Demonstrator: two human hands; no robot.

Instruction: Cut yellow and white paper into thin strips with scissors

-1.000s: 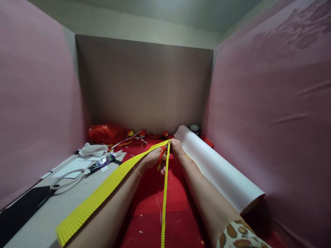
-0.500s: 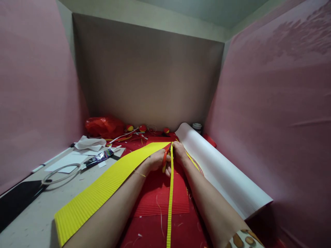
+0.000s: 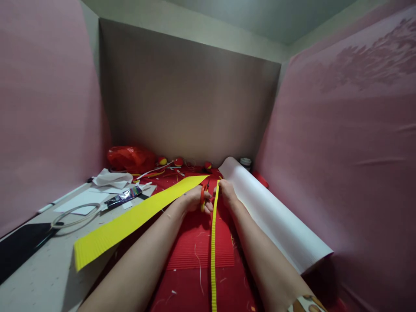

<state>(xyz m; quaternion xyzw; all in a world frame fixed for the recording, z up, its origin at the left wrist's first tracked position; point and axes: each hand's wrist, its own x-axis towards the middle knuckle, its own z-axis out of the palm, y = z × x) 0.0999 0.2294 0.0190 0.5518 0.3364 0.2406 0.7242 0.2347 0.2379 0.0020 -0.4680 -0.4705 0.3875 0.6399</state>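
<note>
The left hand (image 3: 195, 197) curls loosely round red-handled scissors (image 3: 202, 196); the right hand (image 3: 228, 192) pinches the far end of a narrow yellow strip (image 3: 213, 249) above the red sheet (image 3: 191, 253) — light, bendy, probably easily creased, best held by its ends.
</note>
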